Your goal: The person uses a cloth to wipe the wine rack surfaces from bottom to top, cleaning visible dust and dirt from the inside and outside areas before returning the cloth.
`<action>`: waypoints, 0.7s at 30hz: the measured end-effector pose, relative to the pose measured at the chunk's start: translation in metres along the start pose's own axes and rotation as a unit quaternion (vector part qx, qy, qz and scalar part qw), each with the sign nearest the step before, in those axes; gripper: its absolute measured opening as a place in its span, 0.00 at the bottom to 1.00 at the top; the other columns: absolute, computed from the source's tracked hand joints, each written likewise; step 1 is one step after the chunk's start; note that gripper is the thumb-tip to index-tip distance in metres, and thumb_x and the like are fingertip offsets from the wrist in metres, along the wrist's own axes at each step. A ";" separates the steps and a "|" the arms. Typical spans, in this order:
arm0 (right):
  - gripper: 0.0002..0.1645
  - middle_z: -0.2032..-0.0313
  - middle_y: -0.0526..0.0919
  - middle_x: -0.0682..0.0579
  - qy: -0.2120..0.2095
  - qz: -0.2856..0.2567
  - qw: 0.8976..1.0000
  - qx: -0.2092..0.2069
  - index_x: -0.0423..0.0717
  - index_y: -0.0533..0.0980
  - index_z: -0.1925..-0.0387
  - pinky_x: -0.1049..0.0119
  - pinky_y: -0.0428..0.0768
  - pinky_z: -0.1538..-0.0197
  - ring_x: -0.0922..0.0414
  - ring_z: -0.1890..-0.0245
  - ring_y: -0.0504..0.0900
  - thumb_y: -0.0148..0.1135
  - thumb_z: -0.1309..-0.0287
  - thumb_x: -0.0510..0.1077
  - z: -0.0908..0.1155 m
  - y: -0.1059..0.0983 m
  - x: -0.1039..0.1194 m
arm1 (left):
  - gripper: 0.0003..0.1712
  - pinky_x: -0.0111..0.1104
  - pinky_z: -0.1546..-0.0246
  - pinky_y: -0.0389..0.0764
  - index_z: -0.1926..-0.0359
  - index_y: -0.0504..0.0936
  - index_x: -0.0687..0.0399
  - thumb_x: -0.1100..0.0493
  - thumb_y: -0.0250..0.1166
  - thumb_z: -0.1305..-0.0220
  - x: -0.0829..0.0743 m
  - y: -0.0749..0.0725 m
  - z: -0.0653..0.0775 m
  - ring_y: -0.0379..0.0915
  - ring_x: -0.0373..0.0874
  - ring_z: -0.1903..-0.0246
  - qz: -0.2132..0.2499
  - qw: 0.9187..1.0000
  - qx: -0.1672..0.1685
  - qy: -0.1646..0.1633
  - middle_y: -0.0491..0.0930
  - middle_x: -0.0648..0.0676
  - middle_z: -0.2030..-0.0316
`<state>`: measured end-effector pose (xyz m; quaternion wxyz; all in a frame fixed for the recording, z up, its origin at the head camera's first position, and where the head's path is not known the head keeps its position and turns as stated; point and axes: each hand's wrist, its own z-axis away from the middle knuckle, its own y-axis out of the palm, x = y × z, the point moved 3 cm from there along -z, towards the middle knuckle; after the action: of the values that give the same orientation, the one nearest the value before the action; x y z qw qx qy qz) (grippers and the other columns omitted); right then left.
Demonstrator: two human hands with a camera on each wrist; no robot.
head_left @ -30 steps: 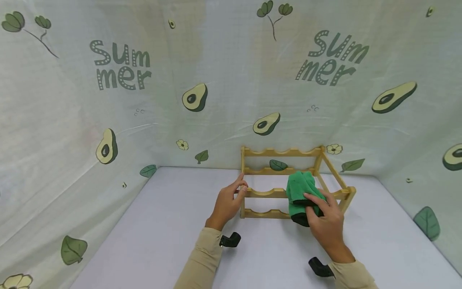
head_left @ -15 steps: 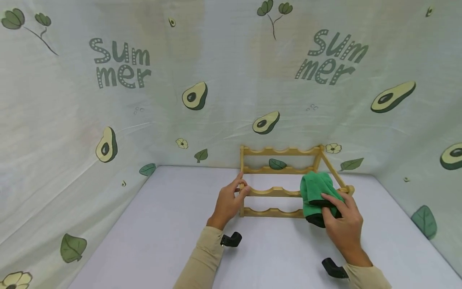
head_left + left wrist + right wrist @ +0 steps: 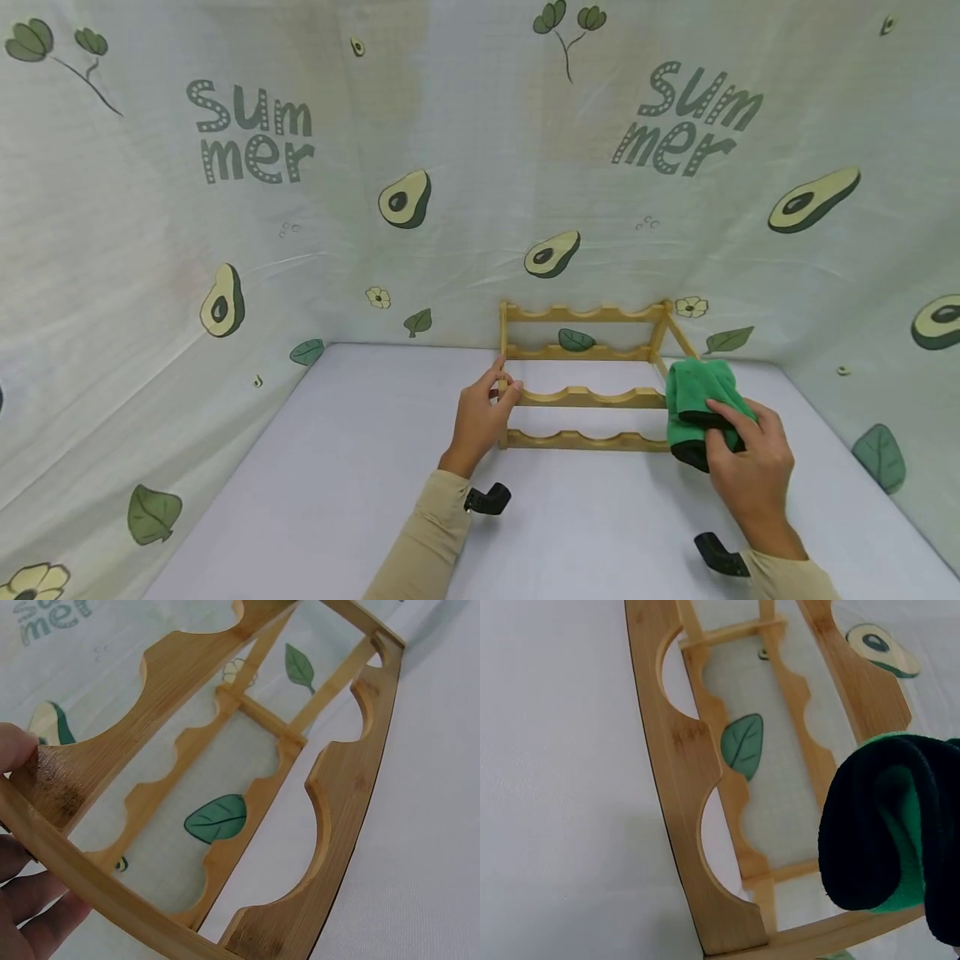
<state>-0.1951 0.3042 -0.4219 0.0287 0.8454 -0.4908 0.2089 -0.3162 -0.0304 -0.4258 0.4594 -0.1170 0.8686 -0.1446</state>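
A wooden bottle rack (image 3: 585,398) with scalloped rails stands on the white table near the back cloth. My left hand (image 3: 480,419) grips its front left post, thumb at the upper rail and fingers curled behind the post; in the left wrist view, fingers (image 3: 46,907) show past the wood. In my right hand (image 3: 753,467) is a folded green cloth (image 3: 701,392) with black edging, pinched between thumb and fingers. The cloth lies over the rack's front right corner, hiding that post in the head view. From the right wrist, its black folded edge (image 3: 859,825) overlaps the rack's end.
The white tabletop (image 3: 352,467) spreads around the rack. Behind and along both sides hangs a pale cloth backdrop (image 3: 465,125) printed with avocados and leaves. Black camera mounts (image 3: 489,499) sit at both wrists.
My right hand has moved the green cloth rightward along the rack's front rails, from right of the middle to the right corner. The left hand stays on the left post.
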 end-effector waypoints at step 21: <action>0.45 0.39 0.61 0.24 0.094 0.056 0.979 0.172 0.36 0.78 0.43 0.28 0.72 0.52 0.29 0.42 0.66 0.86 0.69 0.39 0.003 0.008 0.013 | 0.14 0.37 0.48 0.80 0.52 0.83 0.53 0.49 0.62 0.28 0.005 0.001 -0.002 0.70 0.41 0.36 -0.007 1.000 -0.016 0.012 0.78 0.52 0.39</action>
<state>-0.1956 0.2881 -0.4206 -0.0827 0.7855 -0.4895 0.3696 -0.3212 -0.0307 -0.4291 0.4461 -0.1285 0.8753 -0.1356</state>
